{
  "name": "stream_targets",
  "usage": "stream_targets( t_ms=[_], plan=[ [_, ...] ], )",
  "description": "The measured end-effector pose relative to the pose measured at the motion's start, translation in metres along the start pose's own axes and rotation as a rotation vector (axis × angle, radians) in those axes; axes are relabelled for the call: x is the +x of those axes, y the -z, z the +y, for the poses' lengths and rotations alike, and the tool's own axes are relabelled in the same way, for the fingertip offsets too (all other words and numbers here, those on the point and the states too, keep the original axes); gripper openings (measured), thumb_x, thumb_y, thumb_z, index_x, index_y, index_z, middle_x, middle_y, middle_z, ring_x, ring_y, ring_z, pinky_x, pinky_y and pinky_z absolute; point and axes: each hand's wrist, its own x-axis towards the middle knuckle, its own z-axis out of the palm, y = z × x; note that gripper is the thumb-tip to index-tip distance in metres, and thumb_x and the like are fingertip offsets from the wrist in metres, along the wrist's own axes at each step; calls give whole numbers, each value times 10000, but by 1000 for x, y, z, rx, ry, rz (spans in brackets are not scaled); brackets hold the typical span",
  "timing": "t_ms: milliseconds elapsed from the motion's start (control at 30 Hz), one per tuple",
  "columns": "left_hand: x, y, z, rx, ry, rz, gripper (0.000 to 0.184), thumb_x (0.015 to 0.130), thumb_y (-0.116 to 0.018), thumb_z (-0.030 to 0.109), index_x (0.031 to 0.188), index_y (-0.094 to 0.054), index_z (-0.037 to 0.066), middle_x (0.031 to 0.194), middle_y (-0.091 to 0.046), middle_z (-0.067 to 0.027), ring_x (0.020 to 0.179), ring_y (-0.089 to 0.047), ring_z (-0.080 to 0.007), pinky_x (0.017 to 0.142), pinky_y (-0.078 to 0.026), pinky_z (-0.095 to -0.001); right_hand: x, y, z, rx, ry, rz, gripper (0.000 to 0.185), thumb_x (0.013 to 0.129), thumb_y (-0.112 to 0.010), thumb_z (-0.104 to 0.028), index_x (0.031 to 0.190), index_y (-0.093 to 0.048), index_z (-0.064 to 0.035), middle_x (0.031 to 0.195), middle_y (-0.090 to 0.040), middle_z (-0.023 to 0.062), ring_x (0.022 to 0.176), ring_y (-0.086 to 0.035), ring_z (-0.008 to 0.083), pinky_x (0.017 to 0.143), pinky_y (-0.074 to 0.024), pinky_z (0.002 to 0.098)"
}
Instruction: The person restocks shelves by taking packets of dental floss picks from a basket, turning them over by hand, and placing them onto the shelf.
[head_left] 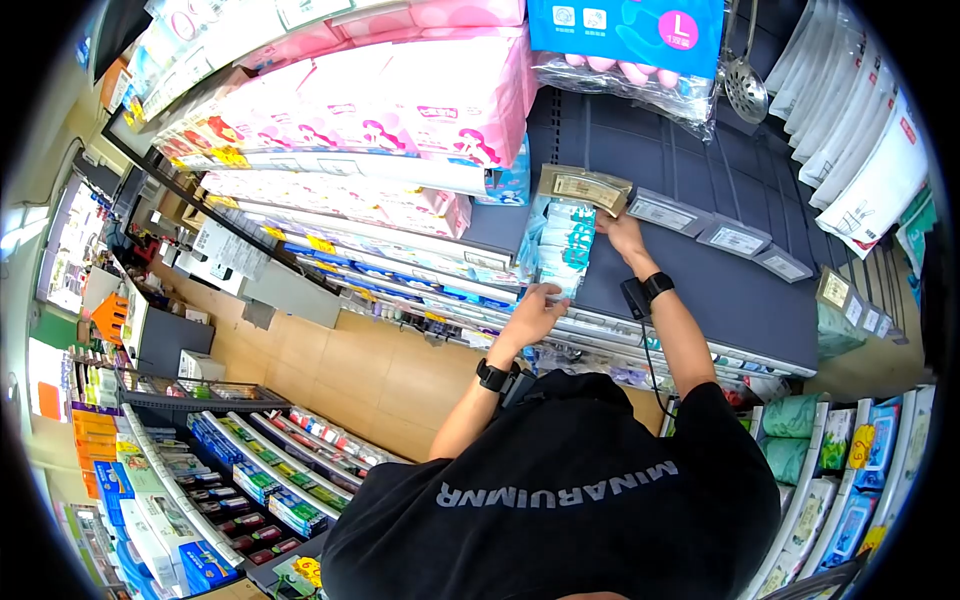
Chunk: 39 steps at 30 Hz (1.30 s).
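Light blue and white plastic packets (565,240) hang under a tan label holder (585,188) on the shelf's hook row. My left hand (533,316) is at their lower left corner, its fingers curled in and touching the bottom edge. At the upper right side of the packets is my right hand (624,238), with bent fingers around the edge just below the label holder. The packets partly hide its fingertips. Both wrists wear black bands, and a small black device (634,298) with a cable sits by the right one.
Pink packs (430,100) fill the shelves to the left. Further label holders (670,212) line the hooks to the right, beyond which white packets (870,150) hang. A blue pack (630,30) and a slotted metal spoon (745,90) hang above. Stocked shelves (230,480) stand behind, across the aisle floor (340,380).
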Motion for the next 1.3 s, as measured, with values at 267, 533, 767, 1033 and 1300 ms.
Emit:
stream_targets(
  t_ms=[267, 533, 767, 1033, 1300],
  plan=[
    [-1, 0, -2, -24, -12, 12, 444, 952, -687, 301, 1247, -590, -16, 1227, -569, -196, 998, -662, -261, 857, -537, -355, -8, -12, -8, -206, 131, 86, 172, 922, -608, -40, 1078, -630, 28, 957, -693, 96, 906, -695, 201, 778, -566, 330],
    [1, 3, 3, -28, 9, -6, 451, 952, -684, 297, 1255, -592, -24, 1220, -590, -194, 1012, -672, -268, 848, -540, -357, -11, -15, -5, -563, 164, 177, 269, 907, -580, -139, 1098, -669, 29, 1038, -705, 215, 1001, -677, 374, 876, -509, 433],
    [0, 5, 5, -36, 12, -11, 463, 953, -683, 296, 1260, -582, -35, 1222, -613, -193, 1033, -672, -263, 846, -539, -349, -14, -16, -12, -463, 63, 165, 294, 971, -560, -224, 1112, -674, 7, 919, -705, 132, 848, -680, 210, 745, -503, 362],
    [-7, 14, 17, -92, 6, -93, 446, 971, -666, 267, 1273, -560, -45, 1177, -657, -158, 1022, -668, -231, 844, -528, -342, -43, -7, -21, -112, -14, 127, 333, 990, -555, -224, 1223, -603, 8, 1160, -672, 146, 1082, -645, 227, 887, -510, 341],
    [-24, 25, 62, -222, -93, -169, 335, 998, -621, 181, 1276, -566, 3, 1156, -667, -96, 997, -645, -166, 839, -517, -305, -155, 7, -107, 53, 67, -38, 340, 1026, -511, -130, 1348, -529, -22, 1210, -657, 116, 1061, -648, 199, 857, -520, 304]
  ],
)
